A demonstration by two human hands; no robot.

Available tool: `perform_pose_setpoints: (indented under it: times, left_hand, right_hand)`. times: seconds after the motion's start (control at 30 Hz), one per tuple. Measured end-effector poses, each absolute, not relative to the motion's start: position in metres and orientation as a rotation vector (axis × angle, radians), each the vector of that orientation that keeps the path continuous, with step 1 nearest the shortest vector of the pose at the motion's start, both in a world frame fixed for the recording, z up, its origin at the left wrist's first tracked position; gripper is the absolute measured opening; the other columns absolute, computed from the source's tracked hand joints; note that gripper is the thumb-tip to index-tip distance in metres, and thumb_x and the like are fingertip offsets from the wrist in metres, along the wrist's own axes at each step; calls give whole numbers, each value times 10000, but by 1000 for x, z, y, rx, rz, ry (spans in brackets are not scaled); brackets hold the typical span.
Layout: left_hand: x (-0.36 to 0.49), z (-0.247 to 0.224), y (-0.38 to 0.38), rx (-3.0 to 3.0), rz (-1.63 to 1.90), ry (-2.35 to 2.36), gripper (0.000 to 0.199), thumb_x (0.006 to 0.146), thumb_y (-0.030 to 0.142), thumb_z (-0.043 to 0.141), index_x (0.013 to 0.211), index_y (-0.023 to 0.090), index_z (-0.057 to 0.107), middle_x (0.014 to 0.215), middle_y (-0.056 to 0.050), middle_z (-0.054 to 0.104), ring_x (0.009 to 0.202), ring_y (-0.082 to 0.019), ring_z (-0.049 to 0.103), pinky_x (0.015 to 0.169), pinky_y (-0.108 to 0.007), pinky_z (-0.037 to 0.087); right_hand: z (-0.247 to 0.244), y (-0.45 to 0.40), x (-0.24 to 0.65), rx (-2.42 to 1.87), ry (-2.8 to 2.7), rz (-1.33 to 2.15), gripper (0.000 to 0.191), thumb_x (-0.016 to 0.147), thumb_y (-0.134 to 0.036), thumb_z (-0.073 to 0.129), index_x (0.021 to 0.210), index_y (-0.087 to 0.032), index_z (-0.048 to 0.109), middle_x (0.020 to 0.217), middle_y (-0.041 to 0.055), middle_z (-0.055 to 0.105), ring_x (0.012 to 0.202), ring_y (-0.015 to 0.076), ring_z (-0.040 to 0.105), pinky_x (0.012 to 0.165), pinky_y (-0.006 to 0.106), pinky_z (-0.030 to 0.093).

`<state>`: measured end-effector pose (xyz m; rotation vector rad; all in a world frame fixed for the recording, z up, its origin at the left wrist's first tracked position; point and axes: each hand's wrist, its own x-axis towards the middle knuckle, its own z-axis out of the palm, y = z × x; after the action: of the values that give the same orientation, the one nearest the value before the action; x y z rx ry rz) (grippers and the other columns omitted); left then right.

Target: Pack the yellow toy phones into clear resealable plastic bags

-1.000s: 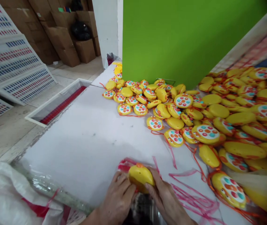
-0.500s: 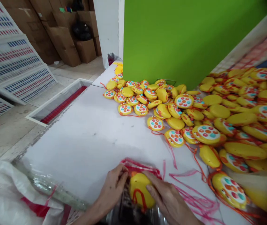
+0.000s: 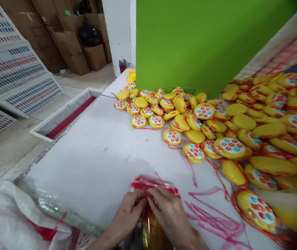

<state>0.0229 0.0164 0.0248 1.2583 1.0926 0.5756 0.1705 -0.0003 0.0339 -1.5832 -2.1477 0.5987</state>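
My left hand and my right hand meet at the near edge of the white table, both closed with fingertips pinching a clear plastic bag. The bag's red and white printed band shows just beyond my fingers. Below my hands, inside the shiny film, sits a yellow toy, partly hidden by my right hand. A heap of similar yellow toys with coloured buttons and orange cords spreads to the right. Pink plastic ribbons lie tangled just right of my right hand.
A large green panel stands behind the toy heap. White plastic crates are stacked at left, and a white-rimmed crate is beside the table. White sacking and a clear film roll lie at lower left.
The yellow toy has gone from between my hands down into the bag. My right hand has moved left and up to meet my left hand at the bag.
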Motion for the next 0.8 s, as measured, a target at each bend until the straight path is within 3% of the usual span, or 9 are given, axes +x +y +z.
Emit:
perform_pose_setpoints:
  times: [0.2,0.33,0.43,0.53,0.63,0.7,0.8]
  left_hand:
    - [28,32,13,1441,504,1162,252,850,188,368,843,158,618,681,-10,590,615,-143,485,566,-227,358]
    - [27,31,11,1527,453,1127,276,873,203,341,894,187,615,742,-24,623,679,-161,544,626,-240,380]
    - [21,26,11,1530,429,1179,264,889,272,343,867,190,593,762,-32,631,694,-174,563,645,-256,395]
    - [13,21,11,1371,486,1168,224,888,317,360,829,185,531,742,-28,621,709,-173,583,645,-247,428]
    - [9,19,12,1235,558,1122,185,872,323,403,785,187,492,728,-18,609,719,-163,589,650,-235,449]
    - [9,20,13,1180,567,1108,173,861,323,428,777,184,488,725,-15,611,709,-160,590,648,-237,453]
    - [9,21,16,1099,549,1076,171,847,328,458,775,177,487,735,-27,632,693,-163,602,646,-252,461]
  right_hand:
    - [32,4,161,-1536,-2228,429,210,811,-75,420,778,-203,584,727,21,625,647,158,599,580,251,454]
    - [23,6,175,-1671,-2142,437,183,824,-123,401,726,-193,540,677,10,609,568,135,588,540,232,424]
    - [10,0,217,-1890,-2010,399,190,849,-206,376,745,-198,535,660,14,618,540,132,596,517,223,418]
    - [-1,-18,286,-2261,-1873,105,231,836,-339,389,748,-204,555,636,37,638,502,182,608,457,257,402]
    - [2,-42,347,-2573,-1771,-81,243,798,-361,404,735,-216,589,627,77,650,491,226,605,419,288,390]
    - [11,-53,363,-2658,-1728,-61,243,771,-387,423,747,-225,604,679,95,662,472,232,590,389,299,379]
    - [26,-56,343,-2437,-1705,53,211,751,-301,403,822,-222,584,863,97,663,602,215,626,499,303,456]
